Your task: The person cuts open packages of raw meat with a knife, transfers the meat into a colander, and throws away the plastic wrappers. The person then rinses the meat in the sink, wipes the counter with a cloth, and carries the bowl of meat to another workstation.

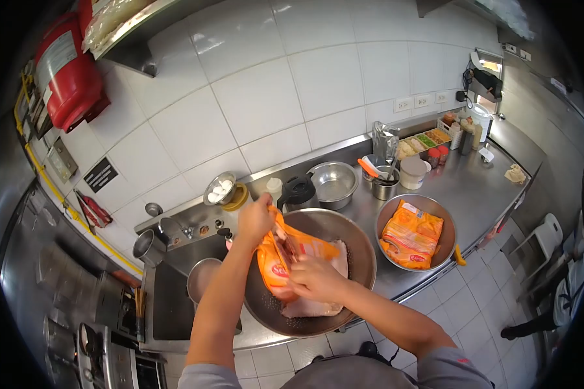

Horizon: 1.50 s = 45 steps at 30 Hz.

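My left hand (pixel 256 219) grips the upper edge of an orange printed plastic bag (pixel 271 267), holding it up and tilted over a wide metal bowl (pixel 365 275). My right hand (pixel 316 279) is closed at the bag's lower right side, its fingertips partly hidden against the plastic. Dark reddish contents show in the bag's opening. Under the bag and my right hand, a pale slab of raw meat (pixel 315 308) lies in the bowl. To the right, a second metal bowl (pixel 452 223) holds another orange bag (pixel 414 233), lying flat.
Behind the large bowl stand a dark-lidded jug (pixel 298 191), an empty steel bowl (pixel 336 181) and a bowl of eggs (pixel 219 188). A sink (pixel 175 292) is at left with a saucepan (pixel 149 248). Toppings trays (pixel 425 141) line the back. At far right is another person's leg (pixel 532 326).
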Each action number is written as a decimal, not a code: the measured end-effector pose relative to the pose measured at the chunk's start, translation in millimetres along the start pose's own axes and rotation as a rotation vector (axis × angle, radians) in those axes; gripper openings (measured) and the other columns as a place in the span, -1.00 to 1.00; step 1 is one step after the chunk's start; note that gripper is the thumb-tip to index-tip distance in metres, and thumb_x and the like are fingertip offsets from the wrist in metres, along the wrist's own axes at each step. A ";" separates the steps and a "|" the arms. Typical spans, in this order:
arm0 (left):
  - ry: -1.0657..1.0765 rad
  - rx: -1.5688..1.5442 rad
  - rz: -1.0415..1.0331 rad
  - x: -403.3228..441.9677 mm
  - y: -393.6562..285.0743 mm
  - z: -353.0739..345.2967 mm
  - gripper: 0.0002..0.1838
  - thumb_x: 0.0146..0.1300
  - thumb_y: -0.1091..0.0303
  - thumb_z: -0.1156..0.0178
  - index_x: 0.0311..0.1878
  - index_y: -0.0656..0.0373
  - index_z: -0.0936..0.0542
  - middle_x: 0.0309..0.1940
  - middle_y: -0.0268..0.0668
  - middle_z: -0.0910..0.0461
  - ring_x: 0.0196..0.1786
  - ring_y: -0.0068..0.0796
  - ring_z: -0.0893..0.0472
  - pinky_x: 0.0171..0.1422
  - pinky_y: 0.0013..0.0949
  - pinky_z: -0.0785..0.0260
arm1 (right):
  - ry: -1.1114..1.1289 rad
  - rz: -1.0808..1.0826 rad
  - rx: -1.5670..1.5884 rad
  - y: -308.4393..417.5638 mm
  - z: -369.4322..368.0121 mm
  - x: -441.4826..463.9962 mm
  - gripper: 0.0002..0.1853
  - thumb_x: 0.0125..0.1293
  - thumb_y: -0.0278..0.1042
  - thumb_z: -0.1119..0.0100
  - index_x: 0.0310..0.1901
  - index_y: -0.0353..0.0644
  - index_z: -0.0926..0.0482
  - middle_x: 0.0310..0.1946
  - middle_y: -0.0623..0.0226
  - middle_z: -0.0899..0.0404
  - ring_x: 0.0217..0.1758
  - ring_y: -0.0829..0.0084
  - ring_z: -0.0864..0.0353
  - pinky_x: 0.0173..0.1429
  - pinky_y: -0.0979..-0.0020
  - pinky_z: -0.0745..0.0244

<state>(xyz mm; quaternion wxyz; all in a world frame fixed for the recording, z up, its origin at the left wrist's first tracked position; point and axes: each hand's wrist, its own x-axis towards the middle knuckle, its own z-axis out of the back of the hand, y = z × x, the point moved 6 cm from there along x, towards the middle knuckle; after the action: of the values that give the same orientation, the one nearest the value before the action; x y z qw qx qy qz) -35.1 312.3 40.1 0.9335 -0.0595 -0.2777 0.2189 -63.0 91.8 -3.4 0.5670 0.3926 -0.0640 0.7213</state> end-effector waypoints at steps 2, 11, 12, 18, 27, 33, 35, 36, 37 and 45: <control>0.048 -0.023 -0.024 -8.1 -7.8 -8.3 -0.82 0.14 0.36 -0.22 -0.18 0.13 -0.53 -0.43 -0.08 -0.66 -0.34 -0.01 -0.68 -0.24 -0.06 -0.47 | -0.073 -0.074 0.034 -12.2 8.9 -12.1 -0.76 0.30 -0.23 -0.22 -0.44 -0.19 -0.56 -0.41 0.27 -0.57 -0.25 0.17 -0.54 -0.07 0.16 -0.45; 0.476 -0.795 0.180 -19.8 -21.3 34.4 -0.89 0.43 0.51 -0.11 -0.03 0.19 -0.46 -0.37 -0.31 -0.66 -0.32 -0.58 -0.63 -0.26 -0.48 -0.44 | -0.220 -0.186 -0.333 14.2 60.4 21.3 -0.67 0.21 -0.11 -0.35 -0.12 -0.18 -0.68 -0.17 0.27 -0.64 -0.03 0.19 -0.57 0.05 0.15 -0.44; 0.439 -0.802 0.160 -23.5 -17.3 31.1 -0.89 0.44 0.50 -0.11 -0.03 0.20 -0.45 -0.33 -0.31 -0.66 -0.32 -0.60 -0.63 -0.25 -0.50 -0.44 | -0.218 -0.179 -0.335 17.9 53.7 30.1 -0.67 0.21 -0.11 -0.35 -0.12 -0.18 -0.68 -0.17 0.27 -0.64 -0.03 0.19 -0.57 0.05 0.15 -0.44; -0.058 -0.172 -0.368 -51.5 -51.2 91.3 -0.48 0.20 0.37 -0.34 0.22 0.16 -0.44 0.13 -0.03 -0.52 -0.01 0.06 -0.61 0.14 -0.11 -0.49 | 0.119 -0.476 -0.110 5.5 -8.7 51.1 -0.70 0.23 -0.22 -0.26 -0.10 -0.24 -0.66 -0.32 0.09 -0.69 -0.13 0.10 -0.71 0.01 0.07 -0.54; 0.631 0.207 -0.092 -30.9 -12.3 13.5 -0.55 0.20 0.23 -0.31 0.09 0.29 -0.56 -0.17 0.07 -0.69 -0.05 0.10 -0.68 0.05 0.02 -0.51 | -0.245 -0.375 -0.109 21.8 -36.8 67.5 -0.84 0.26 -0.33 -0.16 -0.26 -0.25 -0.60 -0.27 0.01 -0.67 -0.12 0.05 -0.68 -0.03 0.01 -0.52; 0.283 -0.551 0.160 -5.7 47.2 -50.2 -0.75 0.28 0.33 -0.12 -0.18 0.31 -0.67 -0.36 0.08 -0.68 -0.26 -0.14 -0.69 -0.17 -0.16 -0.45 | -0.264 -0.544 0.062 -12.8 -41.5 73.6 -0.80 0.30 -0.26 -0.13 -0.27 -0.23 -0.60 -0.37 0.04 -0.68 -0.25 -0.03 -0.69 -0.11 -0.04 -0.53; 0.035 -0.448 0.152 -15.7 4.2 -4.4 -0.76 0.29 0.32 -0.13 -0.11 0.23 -0.67 -0.35 0.10 -0.68 -0.26 -0.06 -0.71 -0.19 -0.13 -0.48 | -0.249 -0.559 0.101 -24.2 -44.9 70.2 -0.80 0.28 -0.25 -0.14 -0.28 -0.22 -0.61 -0.38 0.06 -0.68 -0.26 -0.03 -0.69 -0.13 -0.04 -0.54; 0.035 -0.441 0.161 -13.5 1.8 -5.8 -0.76 0.29 0.32 -0.13 -0.11 0.23 -0.67 -0.35 0.10 -0.68 -0.26 -0.06 -0.71 -0.19 -0.13 -0.48 | -0.213 -0.578 0.078 -28.7 -44.8 67.4 -0.81 0.26 -0.24 -0.15 -0.30 -0.19 -0.62 -0.38 0.06 -0.68 -0.27 -0.02 -0.70 -0.14 -0.04 -0.55; -0.011 -0.282 0.087 -12.2 -0.9 -3.2 -0.76 0.30 0.32 -0.13 -0.07 0.18 -0.66 -0.34 0.11 -0.68 -0.24 -0.01 -0.71 -0.19 -0.09 -0.49 | -0.172 -0.595 0.060 -29.7 -45.5 64.9 -0.82 0.25 -0.24 -0.15 -0.32 -0.17 -0.63 -0.39 0.07 -0.68 -0.28 -0.01 -0.70 -0.15 -0.04 -0.56; -0.026 0.106 0.075 -9.4 33.4 -8.9 -0.75 0.26 0.33 -0.14 -0.01 0.04 -0.64 -0.34 -0.02 -0.70 -0.23 0.10 -0.69 -0.13 -0.03 -0.50 | -0.121 -0.246 -0.018 20.4 -37.0 50.1 -0.88 0.14 -0.30 -0.29 -0.45 -0.11 -0.58 -0.53 0.21 -0.59 -0.41 0.12 -0.66 -0.32 0.10 -0.51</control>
<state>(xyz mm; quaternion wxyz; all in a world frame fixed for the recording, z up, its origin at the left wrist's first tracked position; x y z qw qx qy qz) -49.9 338.2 20.2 0.9228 -0.0175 -0.2753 0.2691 -101.4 143.1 10.5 0.6496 0.4352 -0.0559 0.6209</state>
